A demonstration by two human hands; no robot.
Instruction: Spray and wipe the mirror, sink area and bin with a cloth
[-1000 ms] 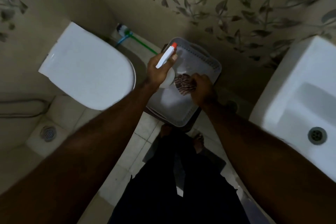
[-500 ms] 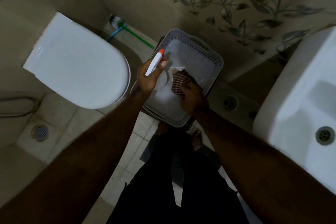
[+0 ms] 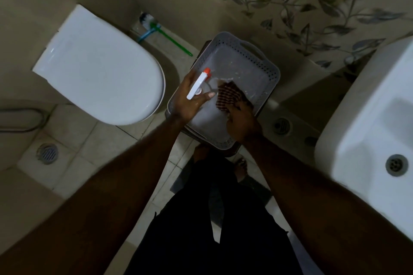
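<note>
A grey perforated bin (image 3: 267,67) stands on the floor against the wall, between the toilet and the sink. My left hand (image 3: 188,100) hovers over the bin's left rim and grips a white spray bottle (image 3: 197,83) with an orange nozzle. My right hand (image 3: 240,121) presses a checked cloth (image 3: 226,98) onto the bin's pale inner surface, which shows wet streaks. The white sink (image 3: 366,118) with its drain sits at the right edge.
A white toilet (image 3: 100,69) with its lid closed stands to the left. A toilet brush with a green handle (image 3: 172,39) lies behind it by the wall. Floor drains sit at lower left (image 3: 47,153) and beside the bin (image 3: 282,126). My legs and feet are below.
My right hand with the cloth has slid across the bin's inner surface toward me and to the right. The left hand with the bottle shifted slightly left over the rim.
</note>
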